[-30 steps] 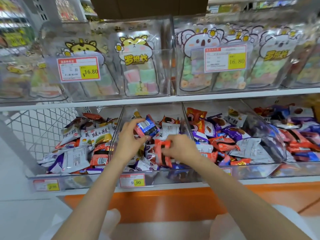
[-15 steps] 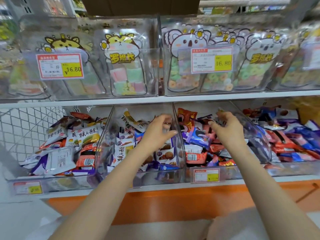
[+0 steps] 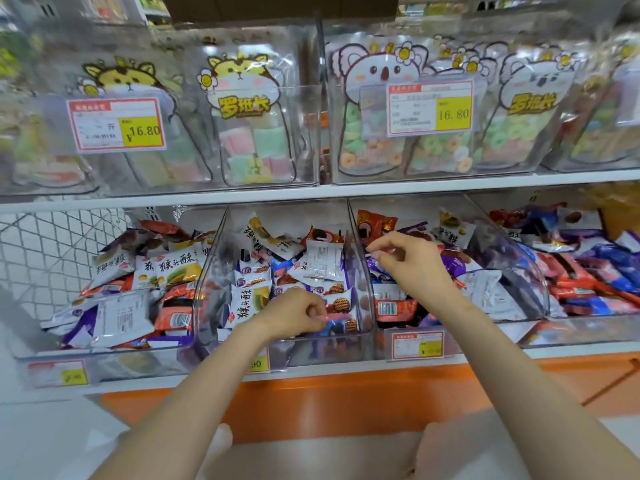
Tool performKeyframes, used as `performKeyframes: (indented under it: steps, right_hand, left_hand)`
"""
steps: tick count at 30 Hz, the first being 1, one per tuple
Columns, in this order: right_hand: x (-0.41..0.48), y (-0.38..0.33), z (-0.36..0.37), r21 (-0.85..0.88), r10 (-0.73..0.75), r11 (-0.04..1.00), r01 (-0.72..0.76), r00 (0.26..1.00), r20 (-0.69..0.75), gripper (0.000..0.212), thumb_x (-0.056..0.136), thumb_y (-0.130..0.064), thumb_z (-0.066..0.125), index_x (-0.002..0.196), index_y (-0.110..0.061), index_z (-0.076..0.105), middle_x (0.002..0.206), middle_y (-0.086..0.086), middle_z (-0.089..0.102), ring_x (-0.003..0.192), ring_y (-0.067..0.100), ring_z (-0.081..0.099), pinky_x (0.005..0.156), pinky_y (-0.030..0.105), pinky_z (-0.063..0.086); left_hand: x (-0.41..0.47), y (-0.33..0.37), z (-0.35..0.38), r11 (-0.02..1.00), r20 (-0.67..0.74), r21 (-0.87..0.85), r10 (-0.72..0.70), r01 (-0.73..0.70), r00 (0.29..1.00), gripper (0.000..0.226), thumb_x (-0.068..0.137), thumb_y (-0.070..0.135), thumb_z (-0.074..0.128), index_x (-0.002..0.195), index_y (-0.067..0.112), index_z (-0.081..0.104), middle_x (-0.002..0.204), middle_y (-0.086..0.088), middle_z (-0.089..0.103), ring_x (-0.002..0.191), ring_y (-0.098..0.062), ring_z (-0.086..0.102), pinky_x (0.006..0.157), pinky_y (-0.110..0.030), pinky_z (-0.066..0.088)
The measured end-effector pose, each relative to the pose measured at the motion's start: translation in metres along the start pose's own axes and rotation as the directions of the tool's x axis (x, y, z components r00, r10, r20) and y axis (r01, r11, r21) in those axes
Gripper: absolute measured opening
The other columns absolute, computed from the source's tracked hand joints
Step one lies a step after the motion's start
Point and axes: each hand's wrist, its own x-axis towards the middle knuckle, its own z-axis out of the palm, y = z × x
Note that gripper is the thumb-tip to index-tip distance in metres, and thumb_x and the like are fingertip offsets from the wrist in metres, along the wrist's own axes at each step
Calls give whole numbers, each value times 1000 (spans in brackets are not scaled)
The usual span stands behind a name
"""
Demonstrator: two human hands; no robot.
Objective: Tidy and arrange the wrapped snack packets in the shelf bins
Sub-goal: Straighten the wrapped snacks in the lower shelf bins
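Clear shelf bins on the lower shelf hold many wrapped snack packets. My left hand [image 3: 294, 315] is low at the front of the middle bin [image 3: 214, 271], fingers curled round a small pink-edged packet [image 3: 334, 317]. My right hand [image 3: 410, 259] hovers over the left side of the third bin [image 3: 519, 271], thumb and fingers pinching what looks like a thin pink packet edge [image 3: 379, 252]. White, orange and purple packets [image 3: 322, 259] fill the middle bin. Orange and purple packets [image 3: 391, 306] lie in the third bin.
The left bin [image 3: 114, 355] holds white and orange packets beside a wire mesh panel [image 3: 45, 251]. A fourth bin [image 3: 595, 271] of blue and red packets is at the right. The upper shelf [image 3: 346, 190] carries clear boxes of candy bags with price tags [image 3: 116, 123]. An orange base [image 3: 346, 393] runs below.
My left hand dropped from the back of the middle bin to its front and closed on a packet. My right hand drew back left and nearer within the third bin.
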Motion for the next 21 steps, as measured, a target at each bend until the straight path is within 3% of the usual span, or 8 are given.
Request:
performKeyframes:
  steps: [3, 6, 8, 10, 13, 15, 18, 21]
  right_hand:
    - [0, -3, 4, -8, -29, 1000, 30, 996, 88, 13, 87, -17, 65, 99, -19, 69, 91, -9, 65, 78, -5, 51, 68, 2, 37]
    - [0, -6, 10, -50, -31, 998, 44, 973, 230, 39, 81, -35, 70, 118, -26, 63, 107, -13, 60, 103, 1, 44, 85, 20, 38]
    - [0, -10, 15, -54, -1, 998, 17, 958, 285, 43, 79, -36, 73, 119, -29, 61, 100, -15, 56, 103, 4, 44, 83, 26, 37]
    - [0, -11, 20, -58, -1, 998, 18, 961, 276, 30, 77, -33, 75, 106, -27, 66, 93, -8, 58, 97, 12, 50, 76, 30, 39]
    - [2, -10, 21, 2, -4, 1000, 3, 983, 184, 22, 77, -27, 76, 97, -20, 67, 85, -5, 61, 88, 14, 56, 74, 31, 44]
    - [4, -10, 20, 60, -6, 998, -2, 992, 123, 21, 79, -22, 75, 97, -15, 66, 78, -11, 58, 76, 5, 55, 66, 21, 43]
    - [7, -10, 18, 105, 8, 994, -13, 999, 45, 20, 79, -17, 74, 97, -12, 66, 75, -15, 57, 71, -3, 52, 60, 7, 41]
    - [11, -5, 18, 155, 41, 987, -38, 999, -13, 20, 79, -17, 74, 95, -7, 67, 76, -8, 60, 70, 3, 53, 60, 11, 42]
  left_hand:
    - [-4, 4, -19, 967, -186, -256, -43, -6, 982, 8, 87, 14, 61, 83, 21, 60, 79, 7, 58, 73, -10, 55, 68, -21, 48]
    - [-12, 10, -39, 848, -295, -519, -61, -107, 954, 10, 88, 10, 61, 84, 20, 62, 81, 4, 63, 68, -6, 59, 67, -22, 50]
    - [-16, 17, -43, 762, -317, -624, -44, -173, 948, 10, 88, 7, 60, 87, 17, 62, 82, 2, 65, 67, -2, 63, 66, -20, 54]
    - [-17, 21, -45, 720, -335, -662, -39, -206, 942, 9, 88, 6, 60, 92, 15, 62, 84, 4, 66, 68, 1, 64, 61, -15, 52]
    - [-4, 4, -44, 742, -411, -652, -170, -158, 896, 15, 88, 17, 63, 102, 19, 60, 98, 2, 66, 89, -10, 64, 69, -20, 53]
    - [10, -14, -41, 800, -467, -598, -296, -51, 833, 21, 86, 17, 65, 105, 17, 57, 108, -8, 63, 98, -20, 60, 83, -32, 52]
    - [39, -34, -35, 954, -489, -294, -205, 61, 848, 38, 82, 8, 69, 118, 6, 57, 119, -14, 59, 110, -27, 55, 94, -37, 46]
    - [73, -34, -41, 982, -413, -146, -169, 118, 895, 45, 83, 23, 66, 126, 17, 51, 119, -14, 59, 111, -33, 54, 92, -43, 46]
